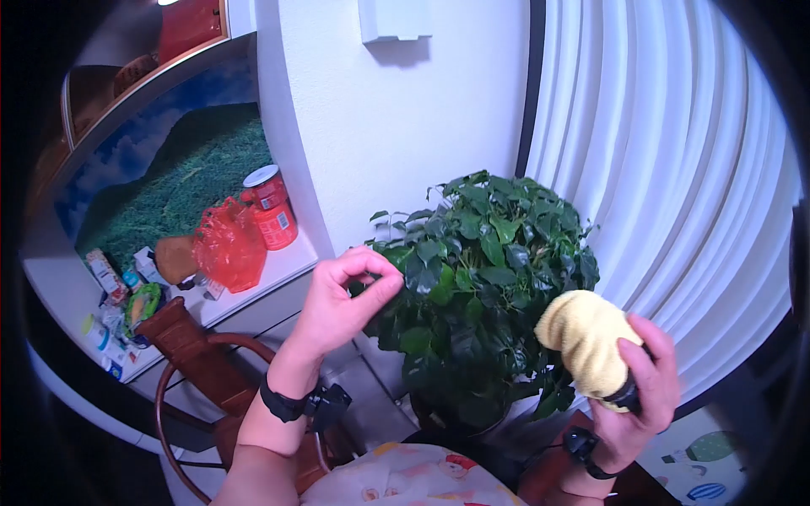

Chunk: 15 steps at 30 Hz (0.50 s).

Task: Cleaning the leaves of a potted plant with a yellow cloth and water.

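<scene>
A bushy potted plant with glossy green leaves (493,278) stands before me. At its left side is my left hand (351,294), thumb and index fingertips pinched together at the edge of the leaves; whether a leaf is between them cannot be made out. To the right of the plant, my right hand (652,373) grips a dark object wrapped in a pale yellow cloth (585,341). Only a dark end of that object shows under the cloth. The dark plant pot (462,411) is partly hidden beneath the foliage. Both wrists wear black straps.
A white shelf (278,265) on the left holds a red plastic bag (231,246), red canisters (276,224) and several packages. A brown wooden chair (209,367) stands below it. White curtains (658,158) hang at the right, behind the wrapped object.
</scene>
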Each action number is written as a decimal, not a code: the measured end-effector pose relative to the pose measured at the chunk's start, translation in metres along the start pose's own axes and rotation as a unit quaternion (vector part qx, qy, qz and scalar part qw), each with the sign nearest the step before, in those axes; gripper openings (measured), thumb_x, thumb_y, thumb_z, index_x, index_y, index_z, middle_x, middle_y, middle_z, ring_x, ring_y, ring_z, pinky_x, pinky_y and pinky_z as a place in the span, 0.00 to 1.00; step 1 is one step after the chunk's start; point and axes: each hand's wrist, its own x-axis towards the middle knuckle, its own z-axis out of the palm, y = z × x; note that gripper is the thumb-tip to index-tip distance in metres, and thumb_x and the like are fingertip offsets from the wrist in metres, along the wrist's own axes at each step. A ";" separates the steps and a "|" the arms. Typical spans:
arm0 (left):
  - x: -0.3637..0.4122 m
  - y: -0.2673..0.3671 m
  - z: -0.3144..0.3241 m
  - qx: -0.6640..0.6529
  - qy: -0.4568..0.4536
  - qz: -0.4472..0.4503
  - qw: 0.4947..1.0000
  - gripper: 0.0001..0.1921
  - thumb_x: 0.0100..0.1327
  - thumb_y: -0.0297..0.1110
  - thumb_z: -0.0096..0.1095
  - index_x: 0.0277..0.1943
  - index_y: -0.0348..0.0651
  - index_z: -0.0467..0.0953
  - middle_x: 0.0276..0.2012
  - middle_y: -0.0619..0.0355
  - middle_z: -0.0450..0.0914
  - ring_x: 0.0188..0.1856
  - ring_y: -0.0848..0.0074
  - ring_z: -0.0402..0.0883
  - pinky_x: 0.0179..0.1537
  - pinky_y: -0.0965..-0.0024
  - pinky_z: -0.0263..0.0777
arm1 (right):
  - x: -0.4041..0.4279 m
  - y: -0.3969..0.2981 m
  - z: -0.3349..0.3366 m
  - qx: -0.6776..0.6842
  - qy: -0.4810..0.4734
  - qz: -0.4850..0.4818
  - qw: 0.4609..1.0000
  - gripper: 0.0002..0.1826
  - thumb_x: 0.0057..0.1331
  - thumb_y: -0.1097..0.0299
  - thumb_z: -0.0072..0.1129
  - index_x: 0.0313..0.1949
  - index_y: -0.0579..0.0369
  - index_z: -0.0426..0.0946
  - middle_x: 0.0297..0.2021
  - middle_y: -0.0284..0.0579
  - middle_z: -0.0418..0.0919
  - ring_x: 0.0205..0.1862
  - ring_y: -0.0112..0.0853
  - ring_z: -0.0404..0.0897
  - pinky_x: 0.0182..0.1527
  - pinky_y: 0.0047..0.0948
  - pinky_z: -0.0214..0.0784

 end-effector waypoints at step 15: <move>0.006 -0.013 0.021 -0.048 -0.083 0.127 0.987 0.04 0.56 0.21 0.67 0.34 0.36 0.80 0.37 0.58 0.78 0.40 0.75 0.75 0.45 0.72 0.67 | 0.014 -0.055 0.046 -0.126 -0.089 0.019 0.988 0.27 0.41 0.78 0.66 0.46 0.57 0.81 0.47 0.52 0.79 0.45 0.47 0.80 0.48 0.40 0.74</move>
